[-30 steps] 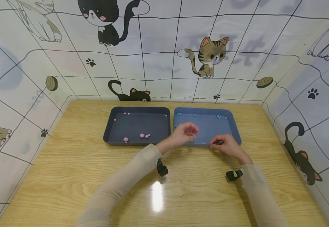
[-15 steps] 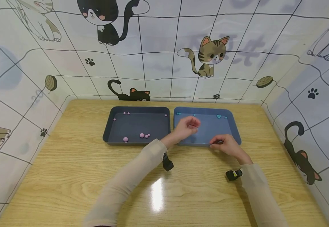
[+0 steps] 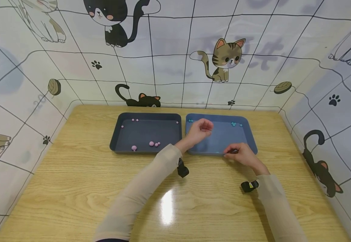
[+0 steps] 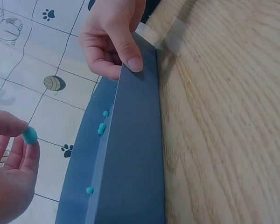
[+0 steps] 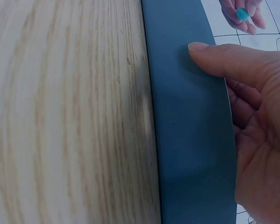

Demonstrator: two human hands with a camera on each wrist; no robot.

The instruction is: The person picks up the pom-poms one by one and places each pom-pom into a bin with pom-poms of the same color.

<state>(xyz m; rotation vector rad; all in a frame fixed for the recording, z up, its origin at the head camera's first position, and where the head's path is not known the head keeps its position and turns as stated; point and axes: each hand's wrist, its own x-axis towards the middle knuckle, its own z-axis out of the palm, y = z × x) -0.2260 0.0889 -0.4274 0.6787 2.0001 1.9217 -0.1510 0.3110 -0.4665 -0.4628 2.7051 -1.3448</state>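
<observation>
Between thumb and fingertips, my left hand pinches a teal ball, held above the blue tray. The ball is hidden in the head view but also shows in the right wrist view. My right hand grips the near wall of the blue tray, thumb outside and fingers curled over the rim. Along the far side of that tray lie small teal balls, some touching each other. My left hand covers part of the tray's left half.
A dark grey tray stands just left of the blue one, holding several pink balls of different sizes. Both trays sit on a wooden table. A cat-patterned backdrop rises behind and at both sides.
My left hand has moved away from me, from near the blue tray's front edge to over its left middle. My right hand has kept its place on the rim.
</observation>
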